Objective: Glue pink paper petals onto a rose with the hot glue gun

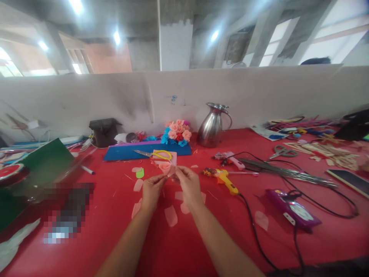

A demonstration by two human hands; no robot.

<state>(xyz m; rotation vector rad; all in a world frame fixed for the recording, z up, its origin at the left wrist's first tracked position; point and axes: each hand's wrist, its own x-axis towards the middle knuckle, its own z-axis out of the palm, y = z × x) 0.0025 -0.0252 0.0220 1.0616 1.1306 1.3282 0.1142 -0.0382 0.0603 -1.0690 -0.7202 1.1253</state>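
Pinching the base of a pink flower, the left hand is pressing thumb and forefinger together on its near side, while the right hand is pinching its right edge between thumb and forefinger; how the other fingers are bending is hard to tell. The flower is sitting between both hands above the red table, just in front of the yellow-handled scissors. Pink petals are lying loose around the hands, and a green scrap is lying to their left. Beyond, a blue board is lying flat, with a bouquet of pink, red and blue flowers resting at its far edge. A steel jug is standing upright to the bouquet's right. Nearer, a yellow glue gun and a pink glue gun are lying right of the hands, and a purple power strip is resting farther right, a black plug standing in it.
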